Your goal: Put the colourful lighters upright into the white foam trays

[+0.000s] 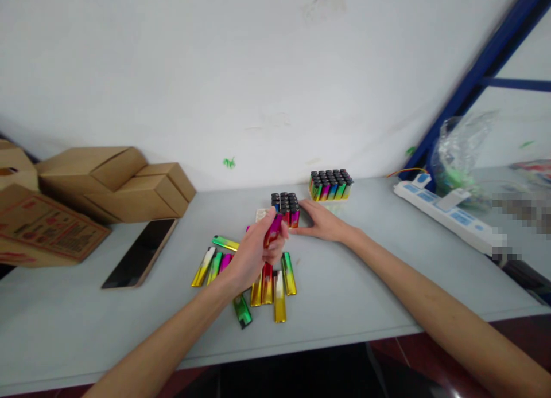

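Observation:
My left hand point(258, 246) is closed around a purple-and-red lighter point(274, 230), held tilted above the table. Just beyond it stands a group of upright lighters point(286, 206) with black tops, in a white tray point(261, 214) whose left end shows bare slots. My right hand point(321, 221) is at the right side of this group, thumb and fingers spread apart against its edge. Loose metallic lighters lie below and around my left hand, among them a green-gold one point(289, 273), a white-gold one point(279, 297) and a green one point(241, 311). My left hand hides some of them.
A second tray packed with lighters point(330, 186) stands near the wall. To the left are cardboard boxes point(116, 186) and a phone point(140, 253). A white power strip point(447, 217) and a clear plastic bag point(462, 151) lie at the right, beside a blue frame point(477, 71).

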The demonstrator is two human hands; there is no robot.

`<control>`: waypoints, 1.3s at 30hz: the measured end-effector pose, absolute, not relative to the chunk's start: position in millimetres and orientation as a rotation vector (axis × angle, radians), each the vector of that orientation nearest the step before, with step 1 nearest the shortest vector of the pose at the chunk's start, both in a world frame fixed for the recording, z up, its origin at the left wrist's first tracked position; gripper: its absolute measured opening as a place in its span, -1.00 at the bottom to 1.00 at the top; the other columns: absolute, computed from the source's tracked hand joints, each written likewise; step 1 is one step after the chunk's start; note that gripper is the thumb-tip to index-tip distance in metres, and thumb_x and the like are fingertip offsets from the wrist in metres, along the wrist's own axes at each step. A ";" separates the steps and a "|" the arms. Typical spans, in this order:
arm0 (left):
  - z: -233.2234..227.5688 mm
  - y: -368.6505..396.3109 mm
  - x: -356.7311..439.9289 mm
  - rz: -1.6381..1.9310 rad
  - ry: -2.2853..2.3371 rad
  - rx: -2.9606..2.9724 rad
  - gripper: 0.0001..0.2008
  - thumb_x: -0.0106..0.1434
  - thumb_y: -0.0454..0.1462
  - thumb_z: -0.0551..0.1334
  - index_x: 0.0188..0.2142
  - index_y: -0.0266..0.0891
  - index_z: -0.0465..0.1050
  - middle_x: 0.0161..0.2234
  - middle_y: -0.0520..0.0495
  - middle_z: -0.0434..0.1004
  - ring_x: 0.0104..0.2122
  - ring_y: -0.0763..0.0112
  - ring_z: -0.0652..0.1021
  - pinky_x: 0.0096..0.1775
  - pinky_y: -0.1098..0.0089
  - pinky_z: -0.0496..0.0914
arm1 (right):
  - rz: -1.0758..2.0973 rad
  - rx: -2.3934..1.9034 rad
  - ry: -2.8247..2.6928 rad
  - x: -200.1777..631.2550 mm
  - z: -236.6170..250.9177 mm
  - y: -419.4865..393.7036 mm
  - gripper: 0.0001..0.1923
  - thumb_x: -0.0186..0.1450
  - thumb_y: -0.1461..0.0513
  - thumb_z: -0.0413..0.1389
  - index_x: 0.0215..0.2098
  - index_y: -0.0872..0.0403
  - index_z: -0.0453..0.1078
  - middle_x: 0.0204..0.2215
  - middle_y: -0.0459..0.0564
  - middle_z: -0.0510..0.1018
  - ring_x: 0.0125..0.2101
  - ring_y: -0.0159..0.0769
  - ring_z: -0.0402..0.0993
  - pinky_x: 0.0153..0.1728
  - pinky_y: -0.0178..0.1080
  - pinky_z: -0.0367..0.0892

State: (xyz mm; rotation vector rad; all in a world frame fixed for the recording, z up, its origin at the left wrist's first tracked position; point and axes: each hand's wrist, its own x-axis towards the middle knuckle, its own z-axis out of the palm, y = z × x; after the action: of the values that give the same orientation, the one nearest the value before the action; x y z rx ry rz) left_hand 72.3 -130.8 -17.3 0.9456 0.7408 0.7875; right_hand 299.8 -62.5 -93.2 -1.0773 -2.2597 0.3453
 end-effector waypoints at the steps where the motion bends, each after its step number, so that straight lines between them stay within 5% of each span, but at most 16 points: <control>1: -18.1 -130.4 71.5 0.764 0.741 0.928 -0.51 0.29 0.13 0.24 -0.47 -0.22 0.27 -0.65 0.22 -0.07 -0.67 0.61 -0.05 -0.61 0.51 -0.06 | 0.343 -1.079 -2.261 299.8 -93.0 -62.7 -0.34 0.27 -0.10 0.30 0.14 0.12 0.34 -0.01 0.23 0.54 -0.03 0.07 0.51 -0.01 0.07 0.44; 8: -22.3 -127.3 67.5 0.654 0.635 0.860 -0.47 0.33 0.07 0.11 -0.62 -0.16 0.06 -0.69 0.22 -0.23 -0.70 0.57 -0.10 -0.67 0.51 -0.05 | 0.332 -1.103 -2.262 299.6 -91.7 -64.2 -0.36 0.28 -0.10 0.28 0.12 0.15 0.35 -0.03 0.24 0.54 -0.03 0.07 0.51 -0.01 0.07 0.44; 27: -26.9 -127.8 72.4 0.689 0.751 0.905 -0.56 0.29 0.02 0.07 -0.61 -0.14 0.08 -0.70 0.22 -0.19 -0.72 0.57 -0.12 -0.70 0.53 -0.09 | 0.326 -1.109 -2.262 300.0 -93.4 -63.4 -0.34 0.26 -0.12 0.29 0.13 0.12 0.34 -0.02 0.22 0.53 -0.01 0.08 0.51 0.01 0.09 0.44; 39: -24.0 -114.2 61.9 0.829 0.708 0.986 -0.51 0.32 0.17 0.16 -0.45 -0.17 0.19 -0.69 0.24 -0.10 -0.71 0.59 -0.06 -0.65 0.56 -0.01 | 0.334 -1.111 -2.265 299.2 -90.5 -65.2 -0.34 0.27 -0.09 0.29 0.16 0.12 0.33 -0.03 0.22 0.55 -0.03 0.07 0.52 -0.01 0.08 0.45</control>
State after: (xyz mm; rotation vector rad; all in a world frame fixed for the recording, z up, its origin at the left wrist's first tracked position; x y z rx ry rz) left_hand 61.9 -114.2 -24.0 0.9858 0.7081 0.8292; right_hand 299.2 -65.2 -90.5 -1.1105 -2.2650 0.3342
